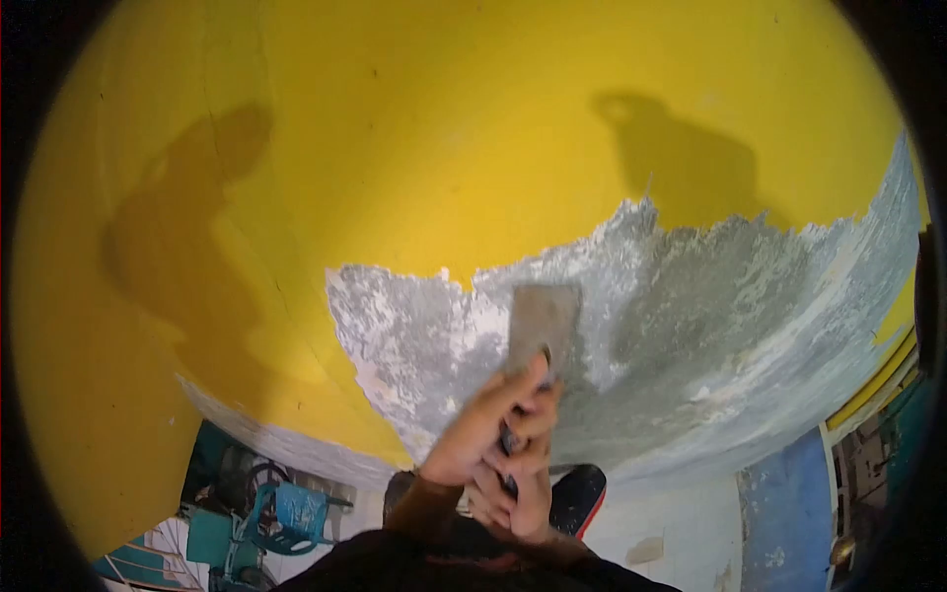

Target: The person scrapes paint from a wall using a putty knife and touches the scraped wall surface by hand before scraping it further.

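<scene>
Head camera: I see a scraper point(544, 321), blade up, in front of a ragged grey patch point(691, 306) on a yellow wall point(444, 128). The left hand point(475, 429) and right hand point(532, 501) are wrapped around its dark handle point(507, 436), overlapping and hiding most of it. I cannot tell whether the blade touches the wall. At lower left, clutter around 1 blue chair point(296, 513) is hard to make out.

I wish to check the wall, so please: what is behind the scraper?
Grey, mottled wall shows around the scraper, with yellow paint higher up. The part directly behind the scraper is covered and cannot be seen.
</scene>
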### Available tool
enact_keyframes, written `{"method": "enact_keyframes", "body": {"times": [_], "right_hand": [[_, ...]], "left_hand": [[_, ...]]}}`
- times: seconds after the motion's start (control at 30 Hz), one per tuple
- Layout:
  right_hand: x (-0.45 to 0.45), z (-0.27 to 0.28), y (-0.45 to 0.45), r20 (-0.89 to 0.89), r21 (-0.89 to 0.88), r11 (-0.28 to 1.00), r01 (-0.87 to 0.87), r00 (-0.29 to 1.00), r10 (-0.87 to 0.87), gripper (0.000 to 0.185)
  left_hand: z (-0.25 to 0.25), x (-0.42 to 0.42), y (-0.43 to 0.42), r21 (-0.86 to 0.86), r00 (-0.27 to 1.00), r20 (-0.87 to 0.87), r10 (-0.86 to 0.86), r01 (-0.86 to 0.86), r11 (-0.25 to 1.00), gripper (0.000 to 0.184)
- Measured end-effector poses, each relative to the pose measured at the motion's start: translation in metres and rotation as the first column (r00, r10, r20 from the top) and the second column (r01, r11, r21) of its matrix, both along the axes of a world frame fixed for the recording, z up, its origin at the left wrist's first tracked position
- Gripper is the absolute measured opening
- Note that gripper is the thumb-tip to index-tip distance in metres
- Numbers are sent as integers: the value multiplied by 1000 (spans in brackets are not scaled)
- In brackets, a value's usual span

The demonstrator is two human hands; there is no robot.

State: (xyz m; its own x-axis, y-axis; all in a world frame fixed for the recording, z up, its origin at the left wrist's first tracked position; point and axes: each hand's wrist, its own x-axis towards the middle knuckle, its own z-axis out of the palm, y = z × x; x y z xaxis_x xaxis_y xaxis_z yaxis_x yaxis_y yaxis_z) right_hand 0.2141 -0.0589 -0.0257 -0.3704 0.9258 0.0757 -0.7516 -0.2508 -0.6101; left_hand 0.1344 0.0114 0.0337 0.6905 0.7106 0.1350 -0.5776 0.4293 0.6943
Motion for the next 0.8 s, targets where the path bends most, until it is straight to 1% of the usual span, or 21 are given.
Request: {"method": "enact_keyframes", "body": {"times": [0.03,0.1,0.13,0.2,0.23,0.3,0.33,0.37,0.4,0.43,0.47,0.5,0.53,0.57,0.6,0.63,0.67,0.7,0.73,0.77,0.8], "right_hand": [[-2,12,-8,97,-154,982,113,990,-99,23],[3,9,5,-38,-71,996,56,998,-59,24],[3,11,10,-38,-70,996,61,997,-64,24],[3,20,23,-104,-54,998,-13,995,8,25],[5,24,25,-107,-58,998,-8,994,2,25],[12,30,28,-91,37,995,-91,991,94,27],[19,19,29,-75,66,988,-140,987,144,24],[22,6,29,-80,83,988,-134,987,141,24],[24,-11,25,-29,164,986,-22,999,28,24],[26,-31,22,11,253,963,87,996,-93,26],[29,-55,15,167,339,903,262,928,-332,22],[33,-83,8,293,441,805,396,784,-547,19],[50,-116,11,318,616,723,314,740,-593,16],[68,-144,14,328,761,614,210,692,-643,17],[75,-156,9,348,800,528,284,496,-795,30],[82,-170,2,349,840,427,336,268,-898,44],[97,-204,-6,476,667,581,467,334,-814,43],[116,-232,-13,576,442,697,564,417,-703,43],[132,-229,-19,603,561,633,534,260,-754,45],[146,-222,-23,598,672,565,480,99,-795,47],[163,-234,-24,586,675,532,511,66,-807,50]], "left_hand": [[-3,3,-2,-17,1000,-12,-14,14,1000,43],[2,4,4,-24,999,-31,-35,34,999,43],[10,4,8,-7,999,-34,-11,11,1000,43],[25,5,13,31,996,-51,71,-70,997,44],[28,6,13,28,996,-54,66,-64,998,44],[32,8,13,157,995,-34,94,-87,984,44],[17,9,15,143,995,-12,101,-98,985,44],[-1,8,10,128,964,-130,231,-214,968,45],[-23,9,1,131,904,-244,351,-328,936,47],[-50,12,-5,291,883,-118,454,-406,866,59],[-53,10,-15,278,921,-164,353,-300,913,71],[-95,7,1,432,985,58,164,-173,885,80],[-90,8,-7,425,973,45,228,-225,877,80],[-107,3,-8,449,893,75,445,-428,784,78],[-128,-9,-4,460,766,107,633,-603,652,77],[-139,-32,6,615,597,171,784,-686,388,73],[-119,-49,9,693,378,197,905,-706,144,75],[-142,-84,23,699,114,283,952,-704,-123,80],[-108,-86,21,661,-71,394,916,-671,-336,93],[-74,-90,20,701,-159,444,882,-551,-453,94],[-44,-92,21,725,-234,500,834,-413,-551,95]]}}
